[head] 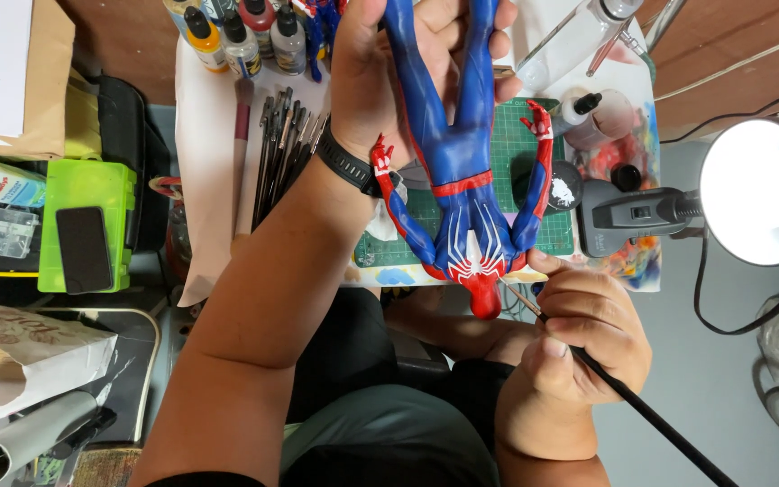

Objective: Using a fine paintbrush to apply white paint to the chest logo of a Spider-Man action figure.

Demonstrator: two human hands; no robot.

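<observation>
Above the green cutting mat [520, 144], a blue and red figure [462, 171] hangs head-down, its legs clamped in the closed left hand [380, 72], which wears a black wristband [346, 164]. The right hand [579, 343] is pinched shut round a thin black paintbrush [642, 410], whose tip meets the figure near its red head. To my eye the stroke wants a steady hold on the legs, a light touch and short pulls, with the right wrist braced. Paint bottles [241, 36] with black caps stand at the mat's far edge, beside a row of spare brushes [281, 144]. A lime-green box [83, 225] carrying a dark phone [83, 248] sits left; a white lamp [759, 189] shines right.
</observation>
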